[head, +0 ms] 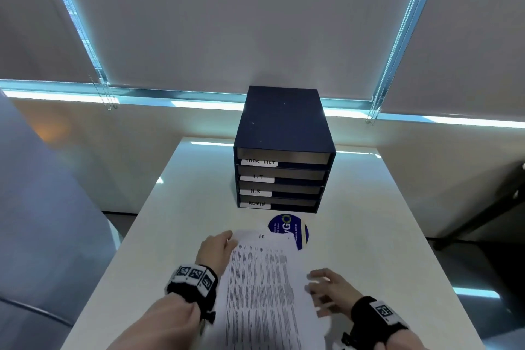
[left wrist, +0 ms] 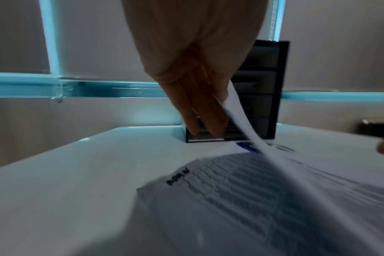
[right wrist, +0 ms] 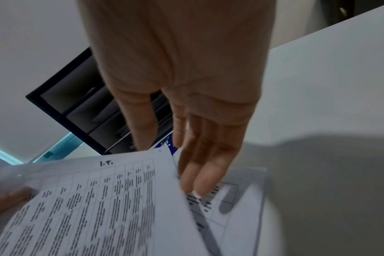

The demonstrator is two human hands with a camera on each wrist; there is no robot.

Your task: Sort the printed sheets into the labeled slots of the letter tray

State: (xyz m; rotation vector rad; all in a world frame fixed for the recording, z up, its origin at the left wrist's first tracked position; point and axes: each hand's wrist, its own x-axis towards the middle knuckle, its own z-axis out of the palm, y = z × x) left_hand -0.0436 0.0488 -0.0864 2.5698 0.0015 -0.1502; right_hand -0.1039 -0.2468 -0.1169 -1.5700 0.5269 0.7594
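A dark blue letter tray (head: 284,128) stands at the table's far middle, its slots labeled TASK LIST, I.T, H.R. and ADMIN from top to bottom. My left hand (head: 227,239) pinches the upper left edge of a printed sheet headed "I.T." (head: 261,278) and holds it lifted off the pile, as the left wrist view shows (left wrist: 241,114). Under it lies another printed sheet (left wrist: 230,190) with a blurred heading. My right hand (head: 315,287) has straight, spread fingers (right wrist: 200,185) that rest on the lower sheet (right wrist: 241,199) at the pile's right edge.
A round blue sticker or coaster (head: 298,229) lies on the white table (head: 369,221) between the pile and the tray. A grey chair (head: 42,207) is at the left, dark furniture at the right. Drawn blinds hang behind the tray.
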